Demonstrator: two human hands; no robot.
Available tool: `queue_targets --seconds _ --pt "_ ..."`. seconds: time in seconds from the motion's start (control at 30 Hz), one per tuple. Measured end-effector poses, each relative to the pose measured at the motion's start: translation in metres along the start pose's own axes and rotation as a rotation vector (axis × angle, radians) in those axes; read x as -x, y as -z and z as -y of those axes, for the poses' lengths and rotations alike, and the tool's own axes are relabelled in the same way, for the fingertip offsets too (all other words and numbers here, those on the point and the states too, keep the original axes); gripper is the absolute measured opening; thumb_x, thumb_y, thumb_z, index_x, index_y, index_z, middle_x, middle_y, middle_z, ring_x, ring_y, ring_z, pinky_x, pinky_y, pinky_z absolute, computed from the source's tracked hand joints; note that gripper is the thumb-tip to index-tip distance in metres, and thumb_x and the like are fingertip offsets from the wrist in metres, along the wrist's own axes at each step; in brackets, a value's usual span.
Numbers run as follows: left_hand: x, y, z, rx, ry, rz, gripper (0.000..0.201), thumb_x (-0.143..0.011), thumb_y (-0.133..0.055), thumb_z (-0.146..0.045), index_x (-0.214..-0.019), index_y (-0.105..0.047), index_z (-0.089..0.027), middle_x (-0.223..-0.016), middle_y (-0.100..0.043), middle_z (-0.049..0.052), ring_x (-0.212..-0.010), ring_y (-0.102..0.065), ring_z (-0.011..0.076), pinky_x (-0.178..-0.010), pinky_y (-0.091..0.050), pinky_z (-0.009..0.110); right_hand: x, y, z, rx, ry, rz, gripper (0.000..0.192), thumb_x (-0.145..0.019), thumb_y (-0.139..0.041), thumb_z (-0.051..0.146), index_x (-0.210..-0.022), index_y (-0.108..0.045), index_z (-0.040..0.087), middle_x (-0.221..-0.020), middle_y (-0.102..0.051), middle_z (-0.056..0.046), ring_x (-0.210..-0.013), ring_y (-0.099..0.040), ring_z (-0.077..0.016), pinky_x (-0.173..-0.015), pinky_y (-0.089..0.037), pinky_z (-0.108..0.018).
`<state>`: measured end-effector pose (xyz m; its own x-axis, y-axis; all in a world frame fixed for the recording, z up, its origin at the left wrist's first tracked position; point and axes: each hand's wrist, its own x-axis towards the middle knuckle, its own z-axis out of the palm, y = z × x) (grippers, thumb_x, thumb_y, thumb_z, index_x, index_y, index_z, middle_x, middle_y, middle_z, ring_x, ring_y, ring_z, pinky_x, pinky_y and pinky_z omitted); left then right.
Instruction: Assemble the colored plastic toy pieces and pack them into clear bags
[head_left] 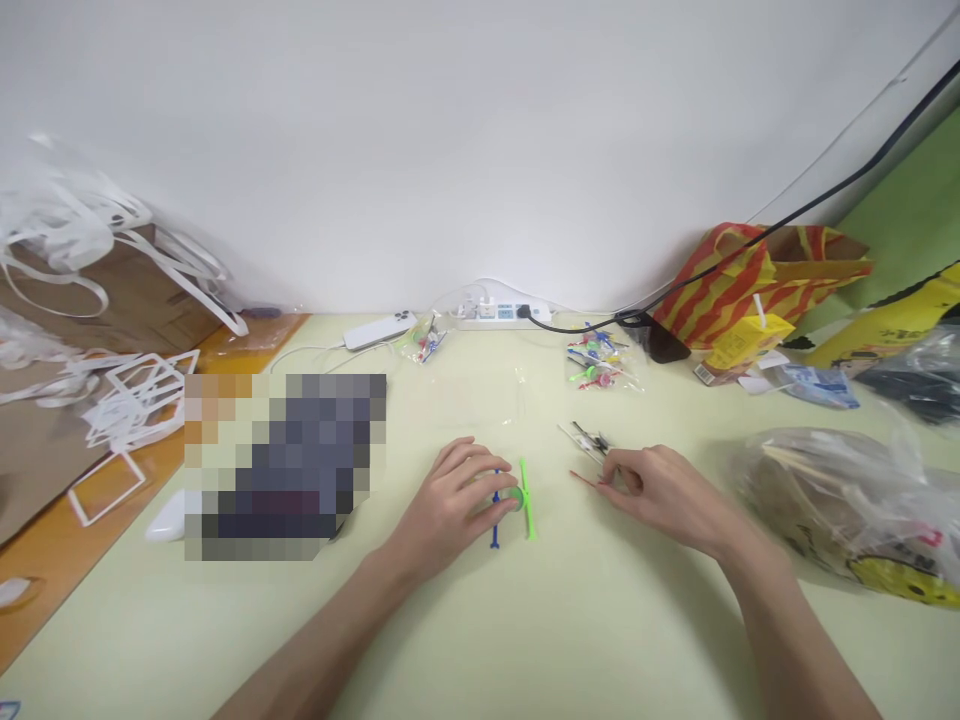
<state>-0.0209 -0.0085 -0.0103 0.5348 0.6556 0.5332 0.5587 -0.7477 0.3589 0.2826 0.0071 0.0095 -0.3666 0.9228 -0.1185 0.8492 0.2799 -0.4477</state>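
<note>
My left hand (457,500) is in the middle of the table, thumb and fingers closed around a small green round plastic piece (517,497). Beside those fingertips lie a blue plastic stick (495,535), partly covered by the fingers, and a bright green plastic stick (528,505) with forked ends. Further right, my right hand (652,490) pinches the near end of a thin red stick (582,479). Just beyond that hand lie thin white sticks (576,441) and small black pieces (598,440), partly hidden by it.
Bags of colourful plastic parts (604,358) and a power strip (504,316) are along the back. A white phone (380,330) and a blurred dark object (300,460) lie left. At right are a plastic bag (840,500), yellow drink carton (742,345) and striped bag (720,285).
</note>
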Motion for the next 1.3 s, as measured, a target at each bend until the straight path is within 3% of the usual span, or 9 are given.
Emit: queue_targets --seconds 0.13,0.3,0.43,0.6,0.73,0.97,1.17,1.3 --pt "-0.001 0.002 -0.004 0.022 -0.03 -0.036 0.014 -0.094 -0.065 -0.018 -0.107 -0.066 -0.023 -0.105 -0.072 0.005 -0.1 -0.062 0.02 -0.101 -0.048 0.045 0.001 0.002 0.008 -0.173 0.007 -0.005 0.025 -0.093 -0.058 0.04 -0.08 -0.069 0.021 -0.056 -0.054 0.002 -0.053 -0.047 -0.0146 -0.055 -0.03 -0.028" --pt "-0.001 0.001 -0.01 0.071 -0.083 -0.123 0.026 -0.091 -0.069 -0.015 -0.115 -0.064 -0.02 -0.103 -0.073 0.006 -0.098 -0.062 0.0203 -0.098 -0.05 0.046 -0.002 -0.003 0.024 -0.763 0.005 0.028 0.037 -0.093 -0.062 0.053 -0.088 -0.069 0.017 -0.062 -0.054 0.002 -0.055 -0.041 -0.0108 -0.051 -0.028 -0.024" --pt "0.0 -0.001 -0.014 0.098 -0.101 -0.135 0.036 -0.089 -0.074 -0.02 -0.123 -0.062 -0.017 -0.105 -0.073 0.008 -0.098 -0.062 0.0219 -0.094 -0.052 0.045 -0.007 -0.027 0.041 -1.172 0.07 0.201 0.034 -0.092 -0.067 0.049 -0.09 -0.068 0.015 -0.057 -0.049 0.004 -0.049 -0.038 -0.0075 -0.047 -0.027 -0.022" --pt "-0.002 0.0 -0.018 0.159 -0.159 -0.154 0.037 -0.09 -0.073 -0.029 -0.124 -0.063 -0.02 -0.106 -0.074 0.009 -0.098 -0.065 0.0218 -0.093 -0.054 0.045 -0.011 -0.058 0.057 -1.426 0.137 0.4 0.032 -0.096 -0.063 0.045 -0.087 -0.063 0.014 -0.064 -0.061 0.0 -0.044 -0.05 -0.0071 -0.043 -0.032 -0.02" --pt "-0.004 0.003 -0.021 0.214 -0.177 -0.135 0.028 -0.089 -0.074 -0.027 -0.115 -0.067 -0.02 -0.103 -0.075 0.008 -0.097 -0.068 0.0217 -0.09 -0.057 0.042 -0.012 -0.067 0.061 -1.47 0.166 0.438 0.033 -0.098 -0.061 0.044 -0.089 -0.063 0.013 -0.063 -0.061 0.0 -0.045 -0.054 -0.008 -0.042 -0.033 -0.018" --pt "-0.004 0.001 -0.017 0.232 -0.169 -0.181 0.022 -0.088 -0.074 -0.019 -0.109 -0.066 -0.017 -0.097 -0.076 0.008 -0.09 -0.072 0.0196 -0.089 -0.06 0.041 -0.013 -0.065 0.065 -1.45 0.156 0.377 0.031 -0.1 -0.055 0.048 -0.099 -0.057 0.017 -0.058 -0.06 0.004 -0.042 -0.05 -0.0078 -0.041 -0.031 -0.018" --pt "-0.002 -0.001 -0.014 0.205 -0.125 -0.27 0.025 -0.086 -0.075 -0.017 -0.109 -0.067 -0.02 -0.093 -0.077 0.005 -0.085 -0.072 0.0192 -0.088 -0.062 0.041 -0.008 -0.062 0.071 -1.249 0.145 0.282 0.034 -0.087 -0.074 0.047 -0.083 -0.059 0.016 -0.059 -0.058 0.004 -0.047 -0.048 -0.0076 -0.047 -0.033 -0.02" --pt "0.001 -0.004 -0.013 0.228 -0.103 -0.279 0.027 -0.086 -0.075 -0.015 -0.111 -0.067 -0.018 -0.095 -0.077 0.006 -0.091 -0.073 0.0206 -0.088 -0.063 0.04 -0.003 -0.061 0.076 -1.145 0.147 0.189 0.036 -0.088 -0.072 0.047 -0.075 -0.06 0.016 -0.057 -0.051 0.005 -0.051 -0.044 -0.0079 -0.049 -0.031 -0.021"
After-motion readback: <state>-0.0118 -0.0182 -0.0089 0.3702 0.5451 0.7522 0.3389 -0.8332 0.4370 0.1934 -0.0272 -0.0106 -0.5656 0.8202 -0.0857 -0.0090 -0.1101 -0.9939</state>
